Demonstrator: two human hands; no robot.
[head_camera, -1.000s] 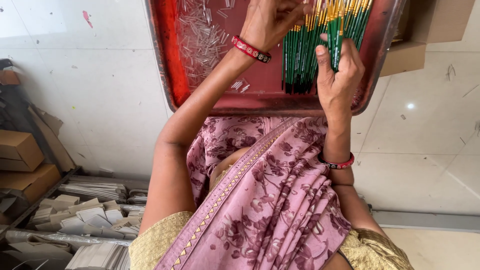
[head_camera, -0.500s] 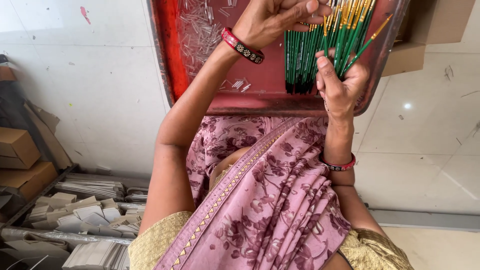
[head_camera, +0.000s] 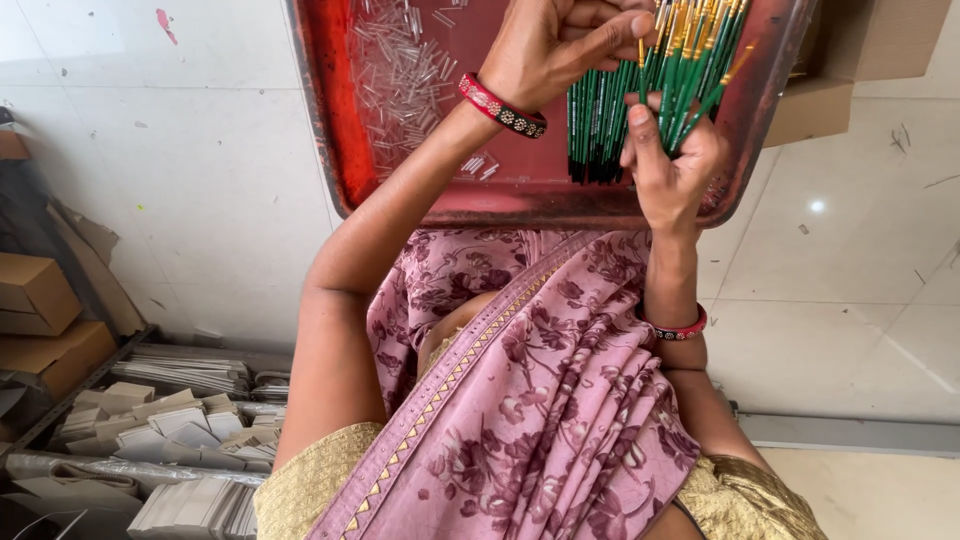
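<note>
Green brushes (head_camera: 640, 110) with yellow ends stand bunched in a red tray (head_camera: 335, 130) that rests on the person's lap. Left hand (head_camera: 560, 45) has its fingers (head_camera: 610, 35) curled, pinching one brush near its yellow end at the top of the bunch. Right hand (head_camera: 672, 170) props the bunch from below, fingers half closed around the stems. Clear plastic caps (head_camera: 400, 70) lie scattered in the tray's left part. Flat cardboard pieces (head_camera: 170, 420) are stacked on the floor.

Green sticks (head_camera: 640, 110), yellow tips; red tray (head_camera: 345, 120); mauve floral sari (head_camera: 540, 400); red bangles (head_camera: 500, 105).
</note>
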